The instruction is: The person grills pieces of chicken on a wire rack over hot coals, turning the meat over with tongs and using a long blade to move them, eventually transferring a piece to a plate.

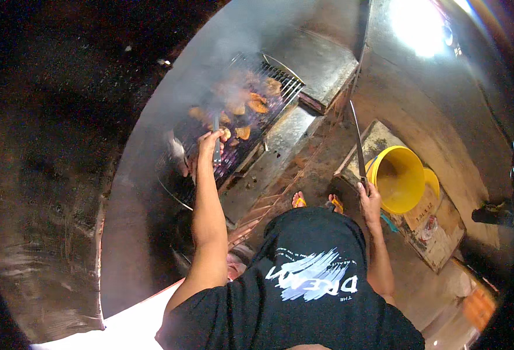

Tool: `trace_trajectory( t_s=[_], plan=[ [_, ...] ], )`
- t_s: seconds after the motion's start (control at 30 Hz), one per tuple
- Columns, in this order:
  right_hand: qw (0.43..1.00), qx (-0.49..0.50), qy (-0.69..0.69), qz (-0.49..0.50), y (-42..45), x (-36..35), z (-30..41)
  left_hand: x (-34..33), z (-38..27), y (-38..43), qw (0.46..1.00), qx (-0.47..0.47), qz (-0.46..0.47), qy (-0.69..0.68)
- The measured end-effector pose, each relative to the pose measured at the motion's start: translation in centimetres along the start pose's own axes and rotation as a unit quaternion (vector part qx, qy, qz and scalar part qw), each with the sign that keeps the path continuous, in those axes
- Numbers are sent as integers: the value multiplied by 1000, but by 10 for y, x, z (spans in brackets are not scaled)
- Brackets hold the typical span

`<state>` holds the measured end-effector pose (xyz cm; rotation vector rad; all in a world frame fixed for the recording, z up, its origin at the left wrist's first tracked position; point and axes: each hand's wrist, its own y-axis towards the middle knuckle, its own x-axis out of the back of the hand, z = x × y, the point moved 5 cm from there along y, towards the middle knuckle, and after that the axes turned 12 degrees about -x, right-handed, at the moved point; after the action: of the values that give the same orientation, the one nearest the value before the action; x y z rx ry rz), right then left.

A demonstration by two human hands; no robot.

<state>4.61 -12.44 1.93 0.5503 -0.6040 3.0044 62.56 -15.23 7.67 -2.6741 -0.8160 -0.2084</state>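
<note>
Over the grill, my left hand (pixel 210 142) grips the dark riveted handle of a kitchen utensil (pixel 216 151). Smoke and glare blur its far end, so its exact kind is unclear. Several browned pieces of meat (pixel 257 103) lie across the metal grill grate (pixel 289 89) around and beyond that hand. On the other side of my body, my right hand (pixel 370 202) holds a long, thin-bladed knife (pixel 358 144), its tip pointing away from me. The knife is beside a yellow bucket (pixel 400 179), well apart from the grill.
Thick smoke rises over the grill's far side. A concrete ledge (pixel 261 175) runs along the grill, with a metal-topped block (pixel 322 65) beyond. The bucket stands on a worn board (pixel 440 243) at right. A bright lamp (pixel 418 26) glares at upper right.
</note>
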Motion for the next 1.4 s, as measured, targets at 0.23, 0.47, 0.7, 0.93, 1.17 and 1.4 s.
trace_trajectory(
  t_s=[0.23,0.47,0.7,0.93,1.17,1.4],
  plan=[
    [999,-15,2,-47,-11,4,-23,-11,-64,-15,897,-190,-68,392],
    [999,-9,-21,-33,-13,10,-18,-30,-92,59,719,-280,23,636],
    [998,-62,-10,-28,-25,15,-11,-12,-91,80,776,-234,52,584],
    [996,-78,20,-34,-35,26,-32,10,-69,75,918,-102,87,373],
    [993,-99,56,-33,-35,29,-23,30,-73,-28,978,-97,169,76],
    [998,-48,1,-38,-23,13,-15,50,-48,-43,981,-116,133,78]
  ],
)
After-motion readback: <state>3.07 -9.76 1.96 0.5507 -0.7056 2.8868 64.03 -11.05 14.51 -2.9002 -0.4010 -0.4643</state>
